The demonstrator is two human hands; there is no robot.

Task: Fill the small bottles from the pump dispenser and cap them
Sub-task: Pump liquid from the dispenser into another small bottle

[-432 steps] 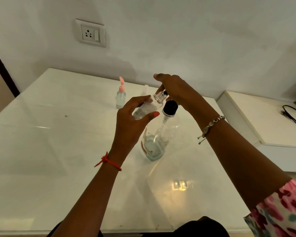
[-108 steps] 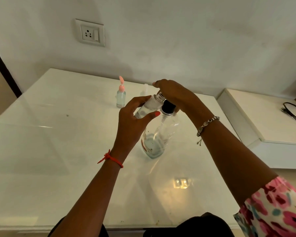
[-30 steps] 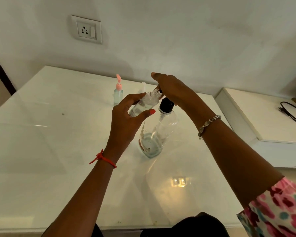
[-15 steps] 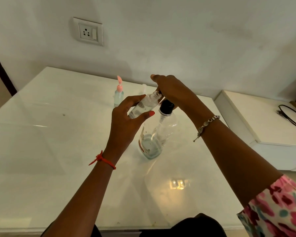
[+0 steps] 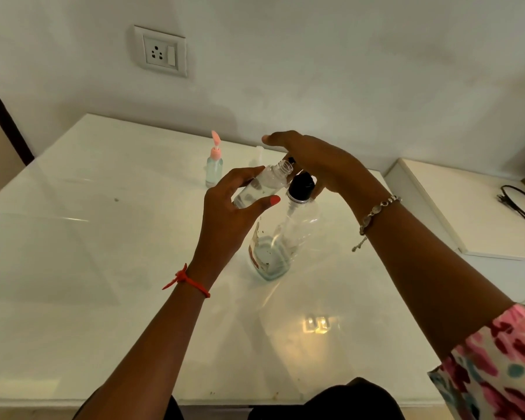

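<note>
My left hand (image 5: 228,204) grips a small clear bottle (image 5: 262,184), tilted with its open threaded neck up at the black nozzle of the pump dispenser (image 5: 281,234). The dispenser is a large clear bottle with a black pump head, standing in the middle of the white table (image 5: 88,253), with a little liquid at its bottom. My right hand (image 5: 319,165) lies flat over the pump head, fingers stretched out. At the back stands a second small bottle (image 5: 214,169) with a pink flip cap on it.
A faint clear object (image 5: 258,153) stands behind my hands near the wall, too washed out to identify. A wall socket (image 5: 161,53) is above the table. To the right is a lower white shelf (image 5: 467,213) with a black cable (image 5: 519,204).
My right hand and the pump head bob slightly between frames; the small bottle stays at the nozzle in my left hand. The view has shifted a little.
</note>
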